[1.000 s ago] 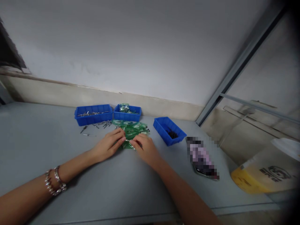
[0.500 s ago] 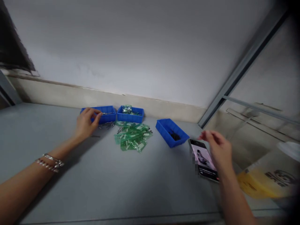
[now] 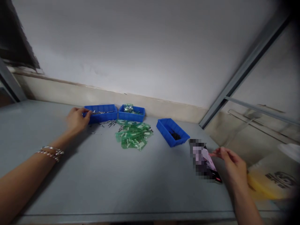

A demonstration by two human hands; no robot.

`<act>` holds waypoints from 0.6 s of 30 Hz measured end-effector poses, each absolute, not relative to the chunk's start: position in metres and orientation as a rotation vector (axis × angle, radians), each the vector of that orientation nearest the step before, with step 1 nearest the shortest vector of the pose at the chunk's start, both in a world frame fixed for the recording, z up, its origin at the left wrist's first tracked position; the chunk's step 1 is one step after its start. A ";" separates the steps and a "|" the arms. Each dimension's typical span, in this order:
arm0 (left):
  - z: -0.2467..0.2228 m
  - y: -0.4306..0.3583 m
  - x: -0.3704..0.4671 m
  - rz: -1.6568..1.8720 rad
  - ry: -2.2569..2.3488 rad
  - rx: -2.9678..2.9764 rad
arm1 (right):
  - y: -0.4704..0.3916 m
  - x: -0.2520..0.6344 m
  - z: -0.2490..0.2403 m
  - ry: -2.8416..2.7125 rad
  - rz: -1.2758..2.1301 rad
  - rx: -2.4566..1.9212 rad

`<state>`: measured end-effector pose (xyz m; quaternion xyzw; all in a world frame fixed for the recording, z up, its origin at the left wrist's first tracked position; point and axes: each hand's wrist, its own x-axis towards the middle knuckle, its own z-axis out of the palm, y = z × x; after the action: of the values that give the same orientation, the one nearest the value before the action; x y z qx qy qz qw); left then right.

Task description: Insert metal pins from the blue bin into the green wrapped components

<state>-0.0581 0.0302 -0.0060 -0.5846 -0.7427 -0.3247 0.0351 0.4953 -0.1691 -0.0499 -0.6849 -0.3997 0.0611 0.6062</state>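
My left hand (image 3: 78,119) is at the left end of a blue bin (image 3: 103,117) with thin metal parts in it. Its thumb and index finger are pinched together; whatever is between them is too small to make out. Loose metal pieces (image 3: 110,123) lie in front of that bin. At the right, my right hand (image 3: 233,161) hovers just beside a phone (image 3: 212,165), fingers drawn together. Something small and reddish shows at its fingertips, too blurred to name. Part of the phone is pixelated.
Green plastic packets (image 3: 134,136) are heaped mid-table. Behind them a second blue bin (image 3: 131,117) holds more packets. A third blue bin (image 3: 164,129) contains dark small parts. A cup with yellow drink (image 3: 269,184) stands at the far right, near a metal frame (image 3: 213,109).
My left hand has moved left along the first bin, uncovering more of it. My right hand has shifted right and down, away from the phone's top edge.
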 end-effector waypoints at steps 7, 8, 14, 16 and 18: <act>-0.007 0.027 -0.053 -0.976 -2.213 -1.797 | -0.172 0.484 -0.042 -1.029 0.217 -1.629; -0.007 0.027 -0.052 -0.962 -2.188 -1.803 | -0.172 0.482 -0.041 -1.043 0.227 -1.641; -0.007 0.018 -0.038 -0.863 -2.019 -1.916 | -0.171 0.486 -0.044 -0.950 0.331 -1.465; -0.006 0.014 -0.033 -0.845 -1.985 -1.960 | -0.170 0.488 -0.046 -0.946 0.326 -1.447; -0.006 0.012 -0.029 -0.818 -1.968 -2.007 | -0.169 0.491 -0.048 -0.955 0.318 -1.445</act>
<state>-0.0291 0.0122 -0.0063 -0.6817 -0.6683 -0.2779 0.1069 0.4906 -0.1688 -0.0479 -0.6326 -0.4183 0.1393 0.6367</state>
